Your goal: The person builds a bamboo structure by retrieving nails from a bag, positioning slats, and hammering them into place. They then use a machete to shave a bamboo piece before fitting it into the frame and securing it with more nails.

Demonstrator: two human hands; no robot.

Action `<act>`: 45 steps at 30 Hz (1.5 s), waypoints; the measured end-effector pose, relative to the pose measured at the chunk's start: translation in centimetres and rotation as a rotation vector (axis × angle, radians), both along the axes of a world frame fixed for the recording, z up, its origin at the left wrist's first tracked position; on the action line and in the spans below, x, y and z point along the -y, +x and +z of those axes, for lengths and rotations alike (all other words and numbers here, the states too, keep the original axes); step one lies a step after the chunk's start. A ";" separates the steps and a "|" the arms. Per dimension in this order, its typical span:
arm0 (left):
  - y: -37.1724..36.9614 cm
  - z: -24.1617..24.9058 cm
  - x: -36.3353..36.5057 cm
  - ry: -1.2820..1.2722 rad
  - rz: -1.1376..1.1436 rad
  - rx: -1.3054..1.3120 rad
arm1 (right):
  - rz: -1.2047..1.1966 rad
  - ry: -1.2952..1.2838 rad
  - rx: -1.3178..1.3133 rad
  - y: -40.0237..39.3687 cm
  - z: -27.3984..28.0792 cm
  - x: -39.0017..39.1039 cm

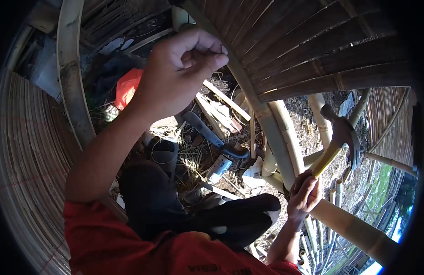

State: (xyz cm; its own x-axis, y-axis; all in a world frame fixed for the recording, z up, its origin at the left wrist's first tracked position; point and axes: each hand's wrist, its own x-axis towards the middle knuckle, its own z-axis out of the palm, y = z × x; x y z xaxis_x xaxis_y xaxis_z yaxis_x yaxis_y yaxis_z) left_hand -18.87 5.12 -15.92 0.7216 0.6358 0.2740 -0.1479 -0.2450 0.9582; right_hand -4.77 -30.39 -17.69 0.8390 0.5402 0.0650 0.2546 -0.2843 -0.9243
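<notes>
My left hand is raised at the upper middle, thumb and forefinger pinched together. A tiny dark bit shows at the fingertips, too small to name. Those fingertips are right beside a bamboo pole, which runs along the edge of a dark panel of split bamboo slats. Lower right, my right hand is wrapped round the yellow handle of a claw hammer. The hammer's head points up, apart from the panel, in front of other bamboo poles.
A machete with a black handle lies on the littered ground near a can. An orange-red plastic bag is at upper left. A slatted wall curves along the left. One thick bamboo pole crosses the lower right.
</notes>
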 end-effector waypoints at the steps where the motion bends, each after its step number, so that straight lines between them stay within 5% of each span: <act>1: 1.4 0.0 0.8 0.020 0.002 -0.098 | -0.046 -0.001 -0.049 0.0 0.7 0.4; 4: 5.2 -2.7 2.9 -0.047 0.089 -0.263 | -0.080 -0.131 0.003 0.2 0.9 1.7; 6: 7.2 -6.1 5.2 -0.186 0.384 -0.279 | -0.047 -0.225 -0.014 0.6 1.1 1.7; 7: 8.5 -8.0 7.2 -0.348 0.568 -0.225 | 0.012 -0.302 0.093 1.2 0.8 1.6; 11: 10.7 -12.3 16.4 -0.799 0.603 0.216 | 0.097 -0.472 0.287 2.7 0.2 -1.2; 14: 12.5 -12.8 18.8 -0.658 0.618 0.259 | 0.069 -0.534 0.259 2.6 0.7 -2.5; 25: 15.7 -13.9 17.9 -0.989 0.783 0.358 | 0.033 -0.510 0.171 2.3 0.5 -1.8; 28: 16.3 -13.6 18.1 -0.858 0.921 0.324 | 0.019 -0.501 0.060 1.7 1.6 -1.1; 31: 17.7 -14.5 18.4 -0.701 1.060 0.402 | 0.130 -0.553 0.132 1.2 2.9 -0.8; 36: 18.4 -13.0 18.5 -0.880 1.160 0.499 | 0.140 -0.624 0.151 -0.1 5.5 -3.2; 45: 18.9 -12.4 18.9 -0.830 1.259 0.339 | 0.334 -0.649 0.227 0.0 7.8 -7.4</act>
